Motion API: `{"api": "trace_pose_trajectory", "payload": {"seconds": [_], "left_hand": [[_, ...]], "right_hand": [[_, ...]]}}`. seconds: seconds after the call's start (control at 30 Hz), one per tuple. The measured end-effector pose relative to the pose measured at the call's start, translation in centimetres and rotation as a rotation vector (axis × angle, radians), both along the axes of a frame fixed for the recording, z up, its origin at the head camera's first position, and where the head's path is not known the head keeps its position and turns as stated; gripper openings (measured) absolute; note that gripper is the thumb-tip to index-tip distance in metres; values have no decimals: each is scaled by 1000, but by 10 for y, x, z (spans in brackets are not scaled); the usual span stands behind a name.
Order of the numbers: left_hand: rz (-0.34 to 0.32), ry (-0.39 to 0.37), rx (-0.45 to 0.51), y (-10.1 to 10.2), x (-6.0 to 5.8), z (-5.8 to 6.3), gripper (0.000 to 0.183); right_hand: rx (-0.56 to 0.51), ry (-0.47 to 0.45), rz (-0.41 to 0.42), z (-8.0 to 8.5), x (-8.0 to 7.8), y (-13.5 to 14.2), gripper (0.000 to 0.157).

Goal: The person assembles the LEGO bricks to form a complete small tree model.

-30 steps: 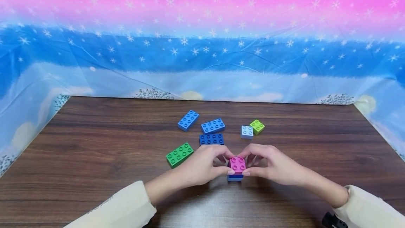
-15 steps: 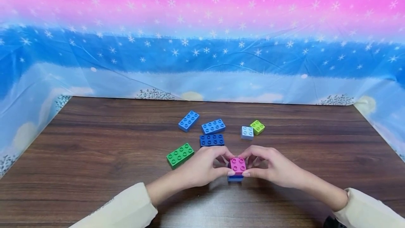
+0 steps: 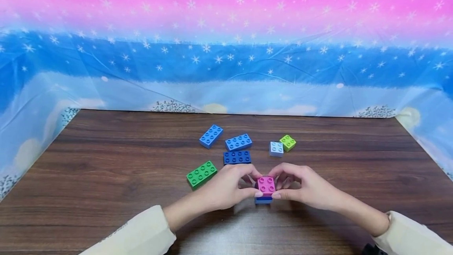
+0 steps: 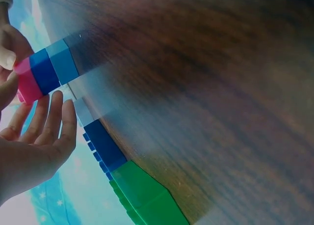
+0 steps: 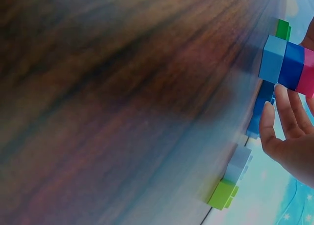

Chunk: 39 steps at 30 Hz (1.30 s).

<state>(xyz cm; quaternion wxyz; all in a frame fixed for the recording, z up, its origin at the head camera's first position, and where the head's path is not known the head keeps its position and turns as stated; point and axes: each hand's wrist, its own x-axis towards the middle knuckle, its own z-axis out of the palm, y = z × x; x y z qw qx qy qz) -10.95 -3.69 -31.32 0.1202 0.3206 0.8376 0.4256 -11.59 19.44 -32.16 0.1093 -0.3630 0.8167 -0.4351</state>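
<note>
Pinching the pink brick's (image 3: 266, 184) edges, left hand (image 3: 230, 188) and right hand (image 3: 307, 186) seemingly have room beneath.

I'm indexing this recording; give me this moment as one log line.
left hand: pinches pink brick | right hand: pinches pink brick | stacked: pink brick over dark blue brick over lighter blue brick

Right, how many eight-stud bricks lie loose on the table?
4: a blue brick at the back; a second blue brick to its right; a dark blue brick in front of that; a green brick beside the left hand. More may be hidden.
</note>
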Motion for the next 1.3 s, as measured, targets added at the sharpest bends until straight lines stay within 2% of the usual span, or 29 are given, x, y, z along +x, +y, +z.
{"api": "trace_pose_trajectory", "payload": {"seconds": [0.3, 0.53, 0.73, 0.83, 1.03, 1.3], "left_hand": [[-1, 15, 4, -1, 1, -2, 20], [17, 33, -39, -1, 4, -3, 21], [-2, 117, -111, -9, 4, 4, 31], [17, 150, -123, -19, 3, 9, 37], [113, 207, -128, -43, 0, 11, 41], [296, 157, -176, -73, 3, 8, 39]], "right_hand": [[-6, -7, 4, 0, 1, 2, 29], [-28, 4, 4, -3, 2, 2, 28], [0, -9, -7, -3, 2, 3, 28], [3, -9, -6, -2, 1, 2, 28], [2, -16, -6, -1, 1, 2, 29], [0, -7, -14, -3, 0, 4, 27]]}}
